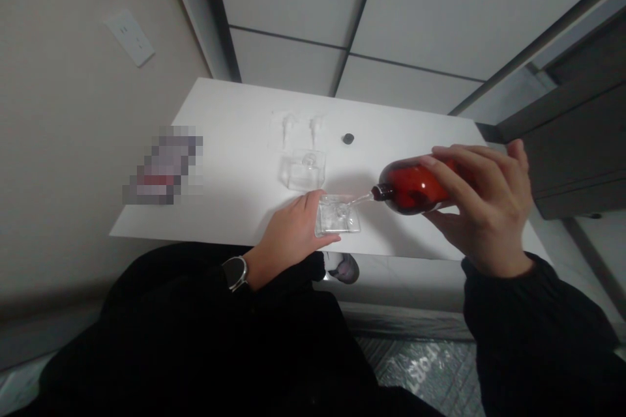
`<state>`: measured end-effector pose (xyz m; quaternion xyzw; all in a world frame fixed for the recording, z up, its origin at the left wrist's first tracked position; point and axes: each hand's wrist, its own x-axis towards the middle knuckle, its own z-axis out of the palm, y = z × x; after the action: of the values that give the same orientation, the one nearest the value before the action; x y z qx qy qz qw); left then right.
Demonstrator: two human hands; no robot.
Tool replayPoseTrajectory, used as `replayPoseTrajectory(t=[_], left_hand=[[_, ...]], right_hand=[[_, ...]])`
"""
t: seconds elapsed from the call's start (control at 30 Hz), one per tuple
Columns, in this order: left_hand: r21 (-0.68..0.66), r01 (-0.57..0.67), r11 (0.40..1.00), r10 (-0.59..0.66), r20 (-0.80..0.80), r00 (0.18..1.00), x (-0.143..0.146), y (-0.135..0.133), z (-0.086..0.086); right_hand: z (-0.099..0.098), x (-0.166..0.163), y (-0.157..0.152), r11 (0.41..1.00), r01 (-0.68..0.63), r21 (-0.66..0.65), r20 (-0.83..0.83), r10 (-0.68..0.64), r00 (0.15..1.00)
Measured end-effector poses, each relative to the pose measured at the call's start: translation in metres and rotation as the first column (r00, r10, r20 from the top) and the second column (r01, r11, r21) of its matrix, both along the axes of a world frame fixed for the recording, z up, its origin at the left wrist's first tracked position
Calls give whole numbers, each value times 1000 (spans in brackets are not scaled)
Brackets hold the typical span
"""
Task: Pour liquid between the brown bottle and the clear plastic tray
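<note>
My right hand (pixel 484 202) is wrapped round a reddish-brown bottle (pixel 413 186), tilted onto its side with the mouth to the left. A stream of clear liquid (pixel 360 199) runs from that mouth into the opening of a square clear bottle (pixel 337 225). Around the left side of this clear bottle, near the table's front edge, my left hand (pixel 293 225) is closed. Just behind it stands a second clear bottle (pixel 306 172). Two translucent pump heads (pixel 287 127) lie farther back, beside a small black cap (pixel 348 139).
The white table (pixel 235 137) meets a wall on the left, where a pixelated item (pixel 163 166) lies. Pale cabinet panels (pixel 288 0) rise behind it. A white power socket (pixel 130 38) is on the wall. My foot (pixel 346 268) shows below the front edge.
</note>
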<state>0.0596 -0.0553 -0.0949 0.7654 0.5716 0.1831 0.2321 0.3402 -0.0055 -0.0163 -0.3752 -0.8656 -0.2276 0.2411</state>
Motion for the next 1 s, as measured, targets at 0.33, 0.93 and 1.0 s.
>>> replayPoseTrajectory(t=[0.33, 0.93, 1.0], left_hand=[[7, 2, 1000, -2, -1, 1000, -1, 0, -2], [5, 4, 1000, -4, -43, 999, 0, 0, -1], [9, 6, 1000, -5, -42, 999, 0, 0, -2]], right_hand=[[3, 0, 1, 1000, 15, 18, 21, -15, 1000], [-6, -2, -1, 1000, -21, -17, 11, 21, 1000], [-13, -4, -2, 998, -46, -43, -14, 46, 999]])
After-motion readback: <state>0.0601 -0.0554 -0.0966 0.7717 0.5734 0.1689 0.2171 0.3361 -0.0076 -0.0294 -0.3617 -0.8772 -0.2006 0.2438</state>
